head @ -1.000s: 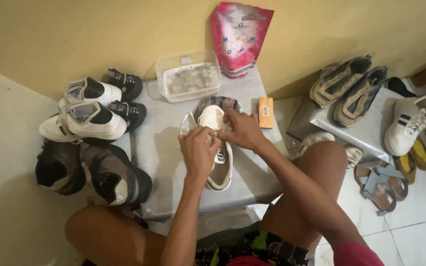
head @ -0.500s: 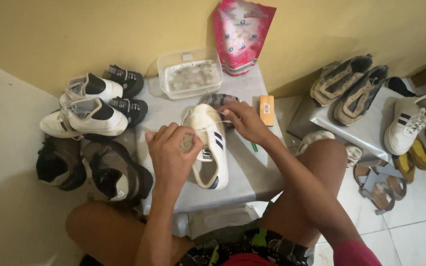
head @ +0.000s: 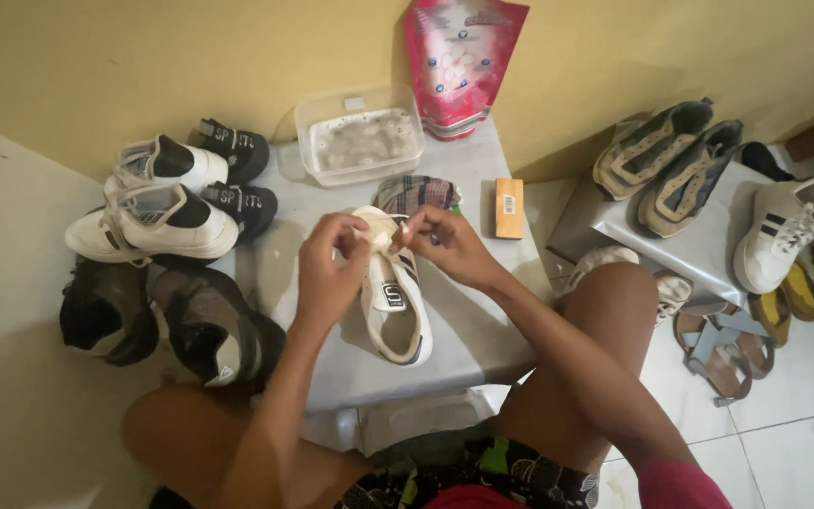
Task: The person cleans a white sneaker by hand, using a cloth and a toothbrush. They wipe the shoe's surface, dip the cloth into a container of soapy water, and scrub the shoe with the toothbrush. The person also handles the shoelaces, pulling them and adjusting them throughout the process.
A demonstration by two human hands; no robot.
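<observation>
A white shoe with dark side stripes lies on a low grey table in front of me, its long axis pointing away. My left hand and my right hand both pinch the shoe's far end, fingertips close together on the pale material there. The near end of the shoe rests on the table. My knees sit on either side of the table.
Behind the shoe are a plaid cloth, an orange block, a clear plastic tub and a pink pouch against the wall. White-and-black shoes and dark shoes lie left; brown shoes, a white sneaker and sandals lie right.
The shoe has been turned over from sole-up to its striped side showing. Both hands have shifted to its far end, and the left hand has moved off the shoe's middle.
</observation>
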